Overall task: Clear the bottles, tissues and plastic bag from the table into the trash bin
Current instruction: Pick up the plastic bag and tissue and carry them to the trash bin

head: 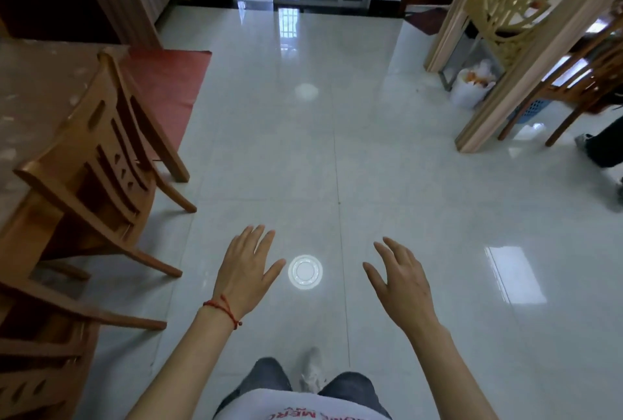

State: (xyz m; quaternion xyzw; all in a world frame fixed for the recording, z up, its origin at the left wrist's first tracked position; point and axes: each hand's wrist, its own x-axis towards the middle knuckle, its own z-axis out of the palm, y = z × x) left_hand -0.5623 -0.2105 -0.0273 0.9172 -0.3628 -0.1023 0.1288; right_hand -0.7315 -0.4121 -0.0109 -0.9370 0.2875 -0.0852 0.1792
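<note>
While the person stands on the glossy floor tiles, both hands hang out in front, fingers spread wide and palms down: the left hand (pixel 247 271) with a red string bracelet (pixel 220 310) at the wrist, the right hand (pixel 401 276) bare, neither holding anything. Between them a ceiling lamp's round reflection (pixel 305 272) shines on the tile; it is no object to pick up. The table (pixel 40 96) lies off at about nine to ten o'clock, beyond a wooden chair (pixel 97 163) tucked against it, so the left hand is the nearer one. On the stretch of tabletop in view I can make out no bottles, tissues or bag; the surface is blurred and only partly visible. What looks like the bin, a white-lined container (pixel 472 87) already holding rubbish, stands at about one o'clock beside a carved wooden screen (pixel 505 15), well apart from both hands. With nothing visible to judge an axis by, my guess is the person must turn left first.
</note>
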